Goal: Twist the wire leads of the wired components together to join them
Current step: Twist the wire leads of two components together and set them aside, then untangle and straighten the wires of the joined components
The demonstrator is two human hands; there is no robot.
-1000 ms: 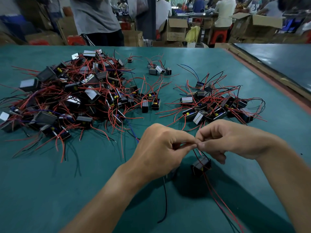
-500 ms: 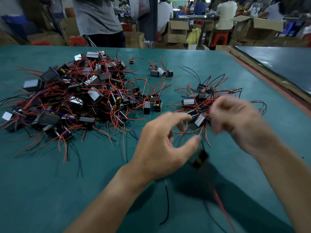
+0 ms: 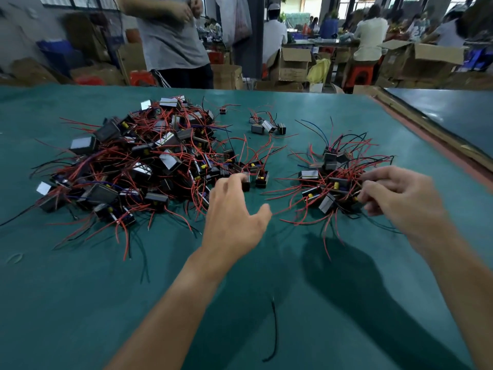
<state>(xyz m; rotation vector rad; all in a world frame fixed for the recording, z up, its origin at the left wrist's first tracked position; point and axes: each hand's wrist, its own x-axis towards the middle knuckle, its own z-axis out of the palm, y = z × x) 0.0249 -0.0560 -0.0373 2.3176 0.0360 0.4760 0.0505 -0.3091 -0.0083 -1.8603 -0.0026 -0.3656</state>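
The left hand [image 3: 234, 212] is spread wide, with its fingertips at the edge of the big pile of wired components [image 3: 138, 166] at ten o'clock on the green table [image 3: 80, 303]. The right hand [image 3: 402, 201] curls its fingers over the small pile [image 3: 330, 180] at two o'clock. I cannot tell if it holds a wire. One loose black wire [image 3: 275, 335] lies at six o'clock.

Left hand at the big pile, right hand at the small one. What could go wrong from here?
Leads in the big pile are tangled; lifting the component by the left hand may drag neighbours along.
The right hand has curled fingers among leads of the small pile and could snag them.
The loose black wire between the forearms could get swept off.
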